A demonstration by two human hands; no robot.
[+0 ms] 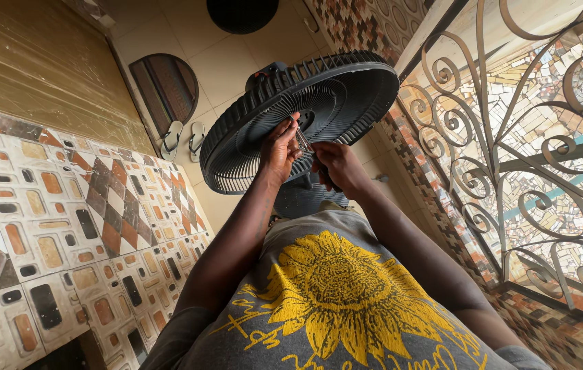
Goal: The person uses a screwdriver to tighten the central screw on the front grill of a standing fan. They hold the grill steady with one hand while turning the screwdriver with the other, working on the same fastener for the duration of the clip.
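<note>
Tiled wall [65, 226]: patterned tiles in brown, cream and black fill the left side of the view.
Iron railing [524, 157]: curled scrollwork on the right, mosaic stonework behind it.
Fan guard [346, 96]: round black grille, tilted, held up ahead of the person above the pale tiled floor [188, 41]; both hands meet at its lower middle, near the hub.
Shirt [332, 294]: grey, with a yellow sunflower print, at the bottom of the view.
Sandals [183, 138]: a pale pair on the floor beside a dark semicircular mat [168, 85], well apart from the fan.
Left hand [279, 147]: fingers bent against the grille, pinching a small clear part; what it is cannot be told.
Right hand [336, 164]: curled closed just beside the left, under the guard; its grasp is unclear.
</note>
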